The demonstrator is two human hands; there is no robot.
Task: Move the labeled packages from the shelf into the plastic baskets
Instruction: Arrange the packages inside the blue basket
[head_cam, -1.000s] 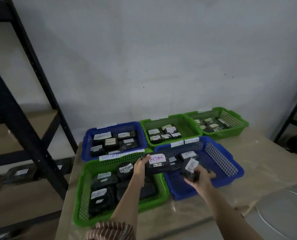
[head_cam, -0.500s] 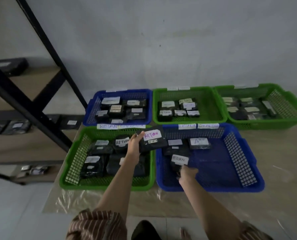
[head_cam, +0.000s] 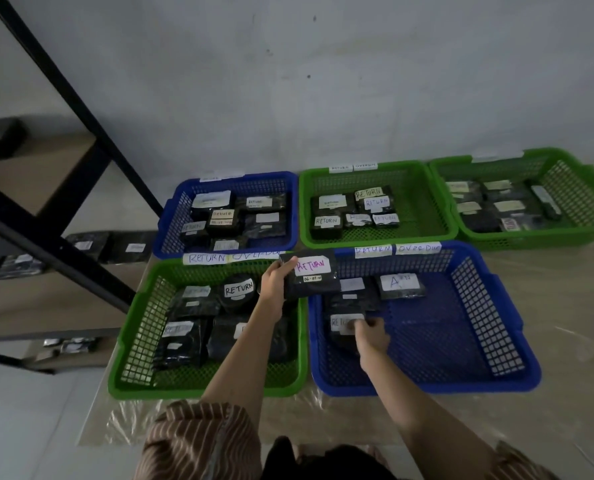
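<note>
My left hand (head_cam: 274, 279) grips a black package with a pink "RETURN" label (head_cam: 312, 276), held above the seam between the near green basket (head_cam: 132, 344) and the near blue basket (head_cam: 489, 341). My right hand (head_cam: 370, 334) is down inside the blue basket, fingers on a black package labeled "RETURN" (head_cam: 340, 323) that rests on the basket floor. Two other packages lie at the back of that blue basket, one marked "A" (head_cam: 400, 285). Several labeled black packages fill the green basket.
Three more baskets stand behind against the wall: blue (head_cam: 171, 220), green (head_cam: 427, 209), green (head_cam: 586, 209), each holding labeled packages. A black metal shelf (head_cam: 46, 244) with more packages stands to the left. The baskets sit on a plastic-covered board.
My right hand has lowered its package onto the blue basket floor. My left hand still holds its package, shifted slightly right. The camera tilted further down.
</note>
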